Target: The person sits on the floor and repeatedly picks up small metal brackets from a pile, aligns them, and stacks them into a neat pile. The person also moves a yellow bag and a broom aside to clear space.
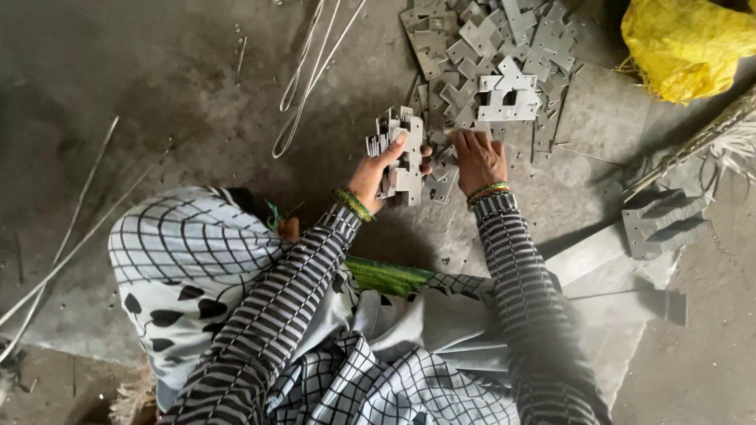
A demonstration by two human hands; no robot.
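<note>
My left hand (370, 175) is clamped around a stack of stamped metal plates (400, 156), thumb across the front face, fingers wrapped behind; stack held upright just above the floor. Right hand (479, 160) is palm-down, fingers spread flat on the loose plates (441, 182) lying on the floor right beside the stack. It's not gripping anything that I can see.

Handling call: plates look like thin stiff sheet steel, notched outlines, probably sharp edges. Singly light, stacked they'll have real weight and want to slide on each other. Best gripped across the flat faces, squeezing the stack together, not by the notched edges.

Further out: big heap of the same plates (496, 55) ahead, a neat stacked bundle (660, 223) off to my right, yellow sack (687, 46) top right, wire lengths (311, 71) on the concrete floor (157, 102).
</note>
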